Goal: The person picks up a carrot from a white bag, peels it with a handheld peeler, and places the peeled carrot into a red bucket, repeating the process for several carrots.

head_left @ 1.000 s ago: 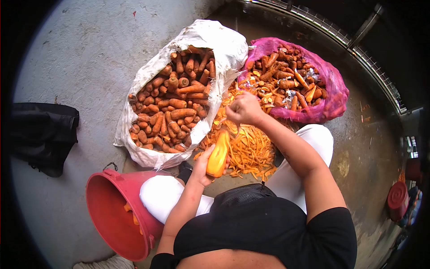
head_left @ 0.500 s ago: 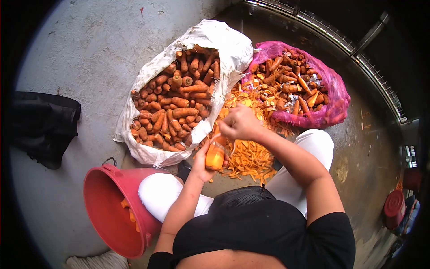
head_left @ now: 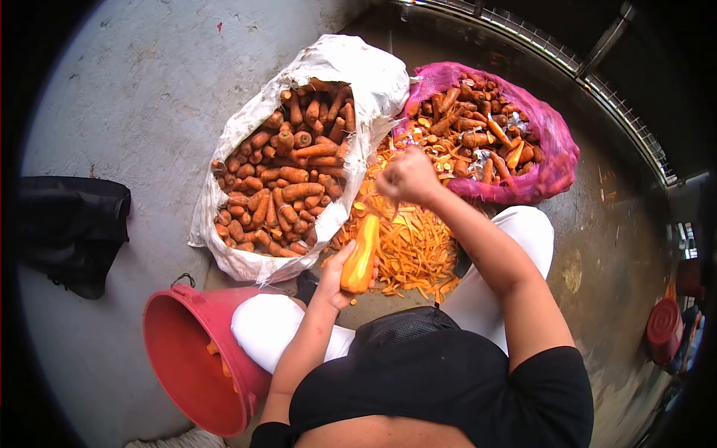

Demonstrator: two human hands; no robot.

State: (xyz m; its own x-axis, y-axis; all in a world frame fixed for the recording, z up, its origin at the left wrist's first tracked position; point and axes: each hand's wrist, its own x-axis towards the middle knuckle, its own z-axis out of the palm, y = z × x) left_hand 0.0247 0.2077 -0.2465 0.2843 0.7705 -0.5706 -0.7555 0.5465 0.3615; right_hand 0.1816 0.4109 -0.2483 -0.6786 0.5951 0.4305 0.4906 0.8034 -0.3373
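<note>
Across a floor (head_left: 612, 250), wet-looking and brown to the right, grey to the left. Gripped near its lower end by the left hand (head_left: 336, 280), with fingers curled around: a bright peeled carrot (head_left: 361, 257), thick end toward the body, narrower end pointing away. Curled closed above and to the right: the right hand (head_left: 407, 179), blurred, apart from the carrot; cannot tell what, if anything, is inside. Angled forward from the lap: the left forearm. Reaching farther out and inward, elbow bent: the right arm. Between the knees, just below the right hand and right of the carrot: a heap of orange peelings (head_left: 418, 257). Beyond, to the left: an open white sack (head_left: 373, 67) full of unpeeled carrots (head_left: 291, 175). Beyond, to the right: a pink mesh sack (head_left: 556, 142) holding carrot pieces and shiny scraps. Beside the left knee: a tilted red bucket (head_left: 175, 343) with orange pieces inside. At far left: black cloth (head_left: 71, 224).
</note>
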